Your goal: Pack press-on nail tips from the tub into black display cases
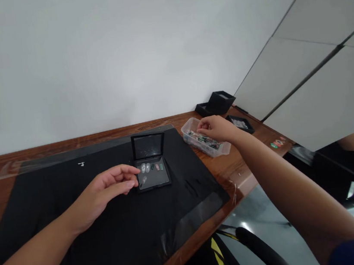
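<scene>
A small black hinged case (153, 180) stands with its lid up on the black mat. Inside lie several press-on nails (148, 167), some clear and silvery, others dark green or pink. My left hand (113, 183) is at the case's left edge, loosely curled, thumb and forefinger apart, with nothing visible between them. Over on the right, my right hand (215, 128) reaches into a clear plastic tub (214, 151) filled with many small nail pieces (202, 138). Its fingers are bent together, and whatever they pinch is too small to make out.
Black boxes (220, 102) stand against the wall behind the tub. A smaller black box (240, 123) with clear pieces lies beside my right wrist. Colourful bits (278, 142) rest near the table's right end. Small white scraps (81, 164) lie on the mat (113, 241).
</scene>
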Demonstrator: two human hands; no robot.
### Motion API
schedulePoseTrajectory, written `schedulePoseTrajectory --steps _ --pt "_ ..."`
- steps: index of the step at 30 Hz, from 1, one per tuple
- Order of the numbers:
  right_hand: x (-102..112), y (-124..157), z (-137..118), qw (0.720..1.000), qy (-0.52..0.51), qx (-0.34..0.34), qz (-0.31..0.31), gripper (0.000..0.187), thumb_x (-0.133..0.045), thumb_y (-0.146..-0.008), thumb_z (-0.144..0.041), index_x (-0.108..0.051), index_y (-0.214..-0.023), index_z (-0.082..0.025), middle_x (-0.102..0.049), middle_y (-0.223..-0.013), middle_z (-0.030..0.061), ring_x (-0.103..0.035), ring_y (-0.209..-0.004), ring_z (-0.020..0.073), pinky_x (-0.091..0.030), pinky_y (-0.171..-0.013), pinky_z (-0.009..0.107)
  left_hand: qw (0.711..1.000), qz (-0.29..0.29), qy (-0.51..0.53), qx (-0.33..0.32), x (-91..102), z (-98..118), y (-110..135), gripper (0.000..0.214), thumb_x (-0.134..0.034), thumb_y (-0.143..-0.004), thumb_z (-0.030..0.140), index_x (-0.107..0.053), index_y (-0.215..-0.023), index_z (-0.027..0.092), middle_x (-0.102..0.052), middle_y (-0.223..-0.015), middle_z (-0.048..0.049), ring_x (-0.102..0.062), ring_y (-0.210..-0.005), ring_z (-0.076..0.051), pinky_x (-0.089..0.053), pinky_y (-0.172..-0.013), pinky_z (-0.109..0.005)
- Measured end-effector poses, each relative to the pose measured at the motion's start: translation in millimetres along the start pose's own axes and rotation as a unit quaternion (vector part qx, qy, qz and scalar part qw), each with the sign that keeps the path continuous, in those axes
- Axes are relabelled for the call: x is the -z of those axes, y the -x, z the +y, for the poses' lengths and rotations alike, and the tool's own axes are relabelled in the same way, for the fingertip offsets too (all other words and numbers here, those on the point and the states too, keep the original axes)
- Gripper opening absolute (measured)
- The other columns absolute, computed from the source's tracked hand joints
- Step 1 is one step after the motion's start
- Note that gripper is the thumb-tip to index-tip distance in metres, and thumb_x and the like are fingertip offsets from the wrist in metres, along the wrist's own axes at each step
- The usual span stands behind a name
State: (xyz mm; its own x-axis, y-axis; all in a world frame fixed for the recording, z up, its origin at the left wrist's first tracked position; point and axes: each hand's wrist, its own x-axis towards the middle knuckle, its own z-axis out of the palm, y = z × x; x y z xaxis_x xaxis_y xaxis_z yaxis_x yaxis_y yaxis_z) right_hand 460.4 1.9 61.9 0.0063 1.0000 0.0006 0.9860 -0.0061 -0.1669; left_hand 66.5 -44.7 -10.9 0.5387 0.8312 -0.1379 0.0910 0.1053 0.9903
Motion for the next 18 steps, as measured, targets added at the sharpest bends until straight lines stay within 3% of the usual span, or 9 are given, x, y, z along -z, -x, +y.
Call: schedulePoseTrajectory --steps 5,8,10,14,16,18 --pt "1.0 13.1 -23.5 0.971 -0.168 0.012 0.167 0.017 -0.067 -0.086 -0.032 -0.073 -0.086 -0.016 -0.066 -0.069 0.0022 -0.054 -0.061 0.0129 -0.038 -0.059 0.027 1.000 -0.001 0.003 -0.005 0.1 -0.2 0.0 0.026 -0.074 -0.087 0.040 -0.077 -0.108 0.026 -0.072 -0.092 -0.0038 -0.062 -0.085 -0.017 -0.050 -0.077 -0.027" --pt "-3.5 25.2 -52.1 0.930 -0.306 0.055 0.194 0.019 -0.070 -0.085 -0.034 -0.071 -0.085 -0.016 -0.063 -0.068 0.0007 -0.047 -0.057 0.0101 -0.036 -0.056 0.025 1.000 0.000 0.010 -0.007 -0.7 -0.4 -0.5 0.026 -0.076 -0.086 0.039 -0.077 -0.108 0.026 -0.072 -0.090 -0.0034 -0.062 -0.084 -0.016 -0.050 -0.075 -0.025" --pt "-7.9 34.4 -75.4 0.886 -0.428 0.090 0.154 0.023 -0.073 -0.083 -0.038 -0.069 -0.084 -0.016 -0.061 -0.069 -0.0003 -0.047 -0.058 0.0088 -0.035 -0.054 0.024 1.000 0.009 0.017 -0.014 -2.1 -0.7 -0.7 0.025 -0.077 -0.084 0.038 -0.078 -0.106 0.024 -0.072 -0.088 -0.0032 -0.061 -0.081 -0.015 -0.049 -0.073 -0.024" --pt "-23.2 48.8 -121.5 0.761 -0.629 0.149 -0.046 0.031 -0.079 -0.081 -0.045 -0.065 -0.082 -0.017 -0.051 -0.063 -0.0065 -0.034 -0.049 0.0040 -0.025 -0.046 0.020 0.996 0.063 0.039 -0.053 -7.1 -0.2 -0.6 0.020 -0.079 -0.083 0.035 -0.078 -0.098 0.022 -0.069 -0.077 -0.0003 -0.056 -0.069 -0.011 -0.048 -0.066 -0.022" --pt "-33.6 52.1 -140.8 0.690 -0.697 0.152 -0.119 0.031 -0.081 -0.081 -0.044 -0.064 -0.083 -0.018 -0.044 -0.058 -0.0097 -0.028 -0.045 0.0029 -0.021 -0.044 0.019 0.993 0.077 0.049 -0.068 -10.1 1.9 0.0 0.020 -0.081 -0.080 0.034 -0.079 -0.094 0.021 -0.068 -0.074 0.0002 -0.056 -0.067 -0.011 -0.047 -0.064 -0.021" --pt "-44.0 53.1 -156.4 0.640 -0.737 0.145 -0.160 0.031 -0.082 -0.080 -0.043 -0.064 -0.083 -0.018 -0.040 -0.055 -0.0114 -0.025 -0.044 0.0026 -0.020 -0.044 0.019 0.993 0.074 0.052 -0.075 -13.1 5.1 1.0 0.021 -0.084 -0.077 0.033 -0.080 -0.095 0.021 -0.069 -0.073 0.0004 -0.057 -0.066 -0.011 -0.047 -0.063 -0.022"
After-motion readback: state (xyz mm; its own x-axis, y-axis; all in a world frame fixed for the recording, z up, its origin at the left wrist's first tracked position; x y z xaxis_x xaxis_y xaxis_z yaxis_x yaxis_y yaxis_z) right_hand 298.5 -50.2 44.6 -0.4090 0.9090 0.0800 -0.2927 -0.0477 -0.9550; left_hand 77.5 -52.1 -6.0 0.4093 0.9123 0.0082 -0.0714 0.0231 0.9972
